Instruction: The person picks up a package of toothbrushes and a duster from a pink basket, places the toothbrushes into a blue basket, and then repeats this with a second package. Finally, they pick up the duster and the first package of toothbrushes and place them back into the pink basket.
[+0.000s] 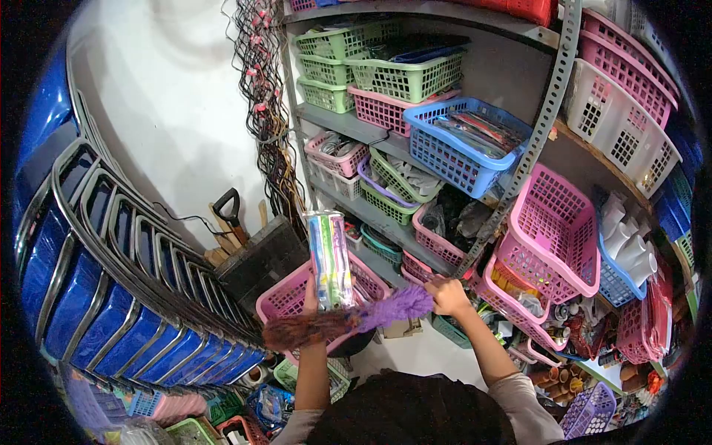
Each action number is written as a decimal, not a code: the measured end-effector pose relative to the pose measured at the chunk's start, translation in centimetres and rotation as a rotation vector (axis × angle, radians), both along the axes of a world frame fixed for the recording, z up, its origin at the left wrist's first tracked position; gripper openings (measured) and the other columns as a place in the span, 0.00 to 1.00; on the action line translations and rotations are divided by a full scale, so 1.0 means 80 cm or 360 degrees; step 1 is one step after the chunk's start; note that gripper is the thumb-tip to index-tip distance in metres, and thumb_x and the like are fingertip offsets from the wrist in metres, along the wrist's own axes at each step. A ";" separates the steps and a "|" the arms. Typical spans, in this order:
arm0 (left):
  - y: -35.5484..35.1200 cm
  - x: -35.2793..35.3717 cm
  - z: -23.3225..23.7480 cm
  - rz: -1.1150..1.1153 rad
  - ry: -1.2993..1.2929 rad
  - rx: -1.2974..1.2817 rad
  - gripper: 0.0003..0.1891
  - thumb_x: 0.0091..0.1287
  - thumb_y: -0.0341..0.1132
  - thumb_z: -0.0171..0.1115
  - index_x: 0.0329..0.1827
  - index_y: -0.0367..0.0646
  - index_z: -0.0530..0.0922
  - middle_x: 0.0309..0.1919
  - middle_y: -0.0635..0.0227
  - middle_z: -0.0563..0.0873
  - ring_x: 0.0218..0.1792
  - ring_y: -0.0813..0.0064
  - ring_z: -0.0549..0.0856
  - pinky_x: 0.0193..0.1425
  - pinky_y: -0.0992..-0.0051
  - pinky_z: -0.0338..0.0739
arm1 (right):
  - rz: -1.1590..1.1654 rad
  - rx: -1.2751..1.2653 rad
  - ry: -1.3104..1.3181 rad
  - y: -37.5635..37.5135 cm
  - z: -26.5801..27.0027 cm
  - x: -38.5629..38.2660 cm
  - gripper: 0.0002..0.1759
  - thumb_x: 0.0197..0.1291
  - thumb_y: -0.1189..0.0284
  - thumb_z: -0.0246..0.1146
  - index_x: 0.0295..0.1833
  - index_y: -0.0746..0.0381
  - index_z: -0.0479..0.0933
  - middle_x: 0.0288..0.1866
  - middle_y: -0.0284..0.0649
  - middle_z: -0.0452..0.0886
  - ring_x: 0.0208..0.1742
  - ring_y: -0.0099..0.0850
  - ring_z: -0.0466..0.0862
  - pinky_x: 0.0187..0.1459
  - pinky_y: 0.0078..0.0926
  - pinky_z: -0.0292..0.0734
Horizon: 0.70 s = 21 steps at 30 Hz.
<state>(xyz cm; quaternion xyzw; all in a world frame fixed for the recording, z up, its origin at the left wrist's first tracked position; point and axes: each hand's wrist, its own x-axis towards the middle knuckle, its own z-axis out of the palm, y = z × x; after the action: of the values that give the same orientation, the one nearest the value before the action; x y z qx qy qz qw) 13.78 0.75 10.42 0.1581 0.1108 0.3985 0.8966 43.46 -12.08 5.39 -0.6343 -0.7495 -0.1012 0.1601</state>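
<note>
My left hand (311, 294) is closed around a clear-wrapped packet (331, 256) with blue, green and purple stripes, held upright. Its contents are too small to name. In my right hand (448, 296) is the purple end of a fluffy duster (386, 308); the fingers are closed there and any handle is hidden. The duster's brown end stretches left across my left wrist, below the packet. Behind the packet and my left hand sits a pink basket (282, 302), partly covered by them.
Stacked blue chairs with metal frames (122, 297) curve along the left. Shelves ahead carry green baskets (406, 78) and a blue basket (463, 159). Pink baskets (549, 230) stand close on the right, beyond a perforated metal post (545, 111).
</note>
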 end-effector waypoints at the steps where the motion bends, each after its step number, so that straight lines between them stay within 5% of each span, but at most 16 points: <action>1: -0.002 -0.001 -0.005 -0.0002 0.0004 -0.0005 0.30 0.63 0.58 0.51 0.54 0.39 0.72 0.49 0.55 0.79 0.45 0.57 0.82 0.45 0.60 0.80 | 0.0019 0.0020 -0.0009 -0.001 0.011 -0.004 0.21 0.40 0.66 0.57 0.45 0.61 0.75 0.20 0.47 0.77 0.25 0.46 0.79 0.32 0.41 0.74; 3: 0.001 -0.003 -0.030 0.0179 0.0049 0.0433 0.28 0.63 0.55 0.51 0.54 0.39 0.72 0.46 0.55 0.81 0.43 0.58 0.82 0.44 0.62 0.80 | -0.0177 -0.0051 0.0048 0.000 0.020 -0.009 0.21 0.42 0.67 0.57 0.46 0.61 0.74 0.21 0.48 0.77 0.24 0.46 0.79 0.28 0.41 0.73; 4: 0.018 -0.007 -0.039 -0.0045 -0.0048 -0.0116 0.25 0.65 0.51 0.50 0.54 0.38 0.71 0.42 0.55 0.82 0.40 0.59 0.83 0.42 0.62 0.80 | -0.0366 -0.0038 0.0124 0.005 0.015 -0.008 0.21 0.42 0.67 0.58 0.45 0.62 0.74 0.22 0.48 0.78 0.24 0.46 0.79 0.27 0.41 0.73; 6: 0.013 -0.003 -0.035 -0.0134 -0.0015 0.0111 0.23 0.65 0.49 0.49 0.53 0.38 0.72 0.41 0.57 0.82 0.38 0.60 0.83 0.42 0.63 0.80 | -0.0598 -0.0062 0.0279 0.009 0.015 -0.011 0.19 0.44 0.69 0.59 0.45 0.63 0.74 0.24 0.49 0.78 0.25 0.47 0.79 0.29 0.41 0.75; 8: 0.012 -0.002 -0.034 -0.0223 -0.0110 0.0236 0.24 0.65 0.49 0.48 0.53 0.38 0.72 0.43 0.57 0.82 0.38 0.59 0.83 0.42 0.63 0.80 | -0.0436 -0.0004 0.0290 0.003 0.023 -0.021 0.19 0.43 0.68 0.58 0.43 0.62 0.75 0.23 0.51 0.78 0.25 0.48 0.79 0.30 0.44 0.74; 9: 0.019 0.000 -0.056 0.0031 -0.0176 0.0085 0.25 0.66 0.50 0.47 0.55 0.38 0.71 0.44 0.56 0.82 0.38 0.59 0.83 0.41 0.61 0.81 | -0.0275 0.0055 0.0300 0.001 0.024 -0.024 0.18 0.42 0.67 0.57 0.42 0.62 0.75 0.22 0.52 0.77 0.25 0.49 0.79 0.31 0.46 0.74; 10: 0.031 0.002 -0.092 0.0286 -0.0240 -0.0067 0.26 0.67 0.51 0.45 0.57 0.38 0.70 0.45 0.55 0.81 0.38 0.59 0.84 0.40 0.59 0.81 | -0.0062 0.0216 0.0185 0.002 0.004 -0.017 0.18 0.42 0.66 0.57 0.41 0.62 0.76 0.23 0.50 0.78 0.27 0.48 0.79 0.32 0.45 0.74; 11: 0.111 -0.007 -0.253 -0.0179 -0.0435 -0.0311 0.28 0.65 0.51 0.49 0.58 0.35 0.69 0.50 0.53 0.78 0.48 0.58 0.78 0.53 0.57 0.74 | -0.0061 0.0216 0.0185 -0.001 0.006 -0.019 0.18 0.42 0.66 0.57 0.41 0.62 0.76 0.23 0.50 0.78 0.27 0.48 0.79 0.32 0.45 0.74; 12: 0.053 -0.015 -0.179 -0.0177 -0.0434 -0.0312 0.28 0.65 0.51 0.49 0.58 0.35 0.69 0.50 0.53 0.78 0.48 0.58 0.78 0.53 0.57 0.74 | -0.0063 0.0080 0.0174 -0.005 0.012 -0.023 0.18 0.42 0.65 0.57 0.41 0.61 0.76 0.25 0.49 0.79 0.28 0.47 0.79 0.33 0.45 0.74; 13: 0.022 -0.006 -0.060 -0.0095 -0.0206 0.0167 0.25 0.67 0.50 0.45 0.58 0.40 0.70 0.47 0.56 0.80 0.46 0.58 0.80 0.51 0.53 0.74 | -0.0066 -0.0056 0.0163 -0.008 0.014 -0.026 0.18 0.42 0.65 0.57 0.41 0.61 0.76 0.27 0.48 0.79 0.29 0.47 0.80 0.33 0.44 0.74; 14: 0.046 -0.001 -0.113 -0.0058 -0.0348 -0.0461 0.28 0.64 0.50 0.50 0.58 0.36 0.69 0.49 0.51 0.78 0.44 0.55 0.79 0.49 0.58 0.76 | -0.0143 -0.0139 0.0165 -0.006 0.005 -0.021 0.20 0.42 0.64 0.57 0.42 0.61 0.76 0.29 0.50 0.79 0.30 0.49 0.79 0.33 0.45 0.74; 15: 0.033 0.005 -0.065 -0.0860 -0.0803 0.0080 0.24 0.66 0.47 0.49 0.55 0.35 0.70 0.46 0.52 0.79 0.42 0.57 0.80 0.43 0.59 0.78 | -0.0143 -0.0141 0.0168 -0.001 -0.004 -0.020 0.20 0.42 0.64 0.57 0.42 0.61 0.76 0.29 0.50 0.79 0.30 0.49 0.79 0.33 0.45 0.74; 17: 0.040 -0.027 -0.125 -0.0225 -0.0146 -0.0003 0.20 0.66 0.45 0.49 0.50 0.36 0.72 0.41 0.56 0.80 0.36 0.62 0.81 0.38 0.63 0.79 | -0.0349 0.0104 0.0357 0.004 -0.020 -0.016 0.19 0.42 0.65 0.56 0.41 0.62 0.75 0.30 0.53 0.78 0.30 0.52 0.78 0.34 0.45 0.74; 19: 0.016 -0.003 -0.069 -0.0269 -0.0221 0.0093 0.14 0.65 0.40 0.52 0.47 0.39 0.72 0.36 0.61 0.80 0.32 0.68 0.80 0.35 0.66 0.79 | -0.0508 0.0021 0.0558 0.003 0.009 -0.032 0.19 0.41 0.67 0.56 0.41 0.63 0.75 0.30 0.55 0.77 0.31 0.54 0.77 0.35 0.46 0.74; 21: 0.009 -0.001 -0.066 0.0286 0.0425 0.0105 0.11 0.64 0.33 0.55 0.47 0.39 0.72 0.33 0.65 0.80 0.30 0.70 0.80 0.35 0.70 0.79 | -0.0587 0.0117 0.0739 0.003 0.015 -0.034 0.19 0.39 0.69 0.56 0.40 0.64 0.74 0.31 0.57 0.76 0.32 0.55 0.77 0.37 0.46 0.74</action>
<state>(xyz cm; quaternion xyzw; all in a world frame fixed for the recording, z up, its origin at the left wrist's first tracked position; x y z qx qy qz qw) 13.74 1.50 5.17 0.2284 0.2295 0.4559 0.8290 40.78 -11.81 6.58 -0.7598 -0.5608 -0.0078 0.3290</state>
